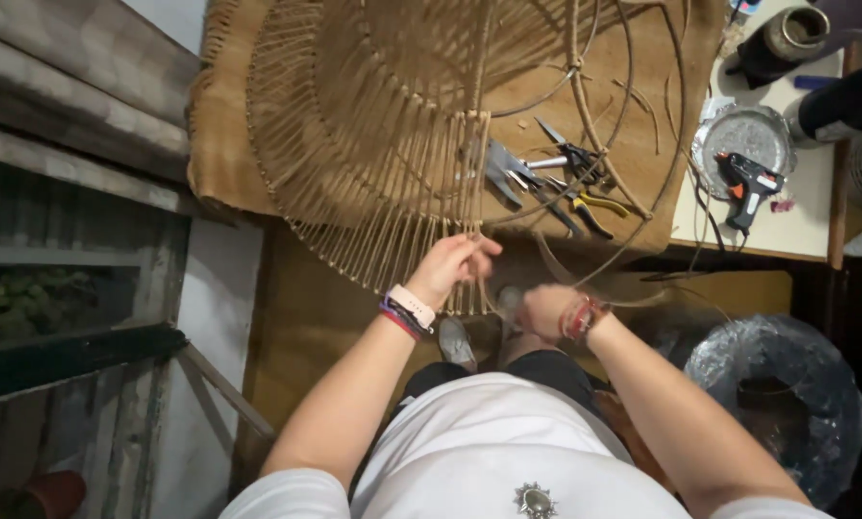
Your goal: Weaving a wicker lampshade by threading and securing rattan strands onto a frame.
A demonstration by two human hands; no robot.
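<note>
A large round frame (373, 125) strung with tan cord lies on a burlap-covered table (220, 144), its near edge hanging over the front. My left hand (455, 264) pinches cord strands at the frame's lower rim. My right hand (544, 309), wearing a red bracelet, is closed on a thin tan cord (556, 264) that curves up toward the frame. Both hands sit close together just below the rim.
Pliers and cutters (546, 178) lie on the burlap under the frame's right side. A white side table (796, 211) holds a glue gun (748, 183) on a silver plate, plus a dark pot. A plastic-wrapped round object (777, 384) stands on the floor at right.
</note>
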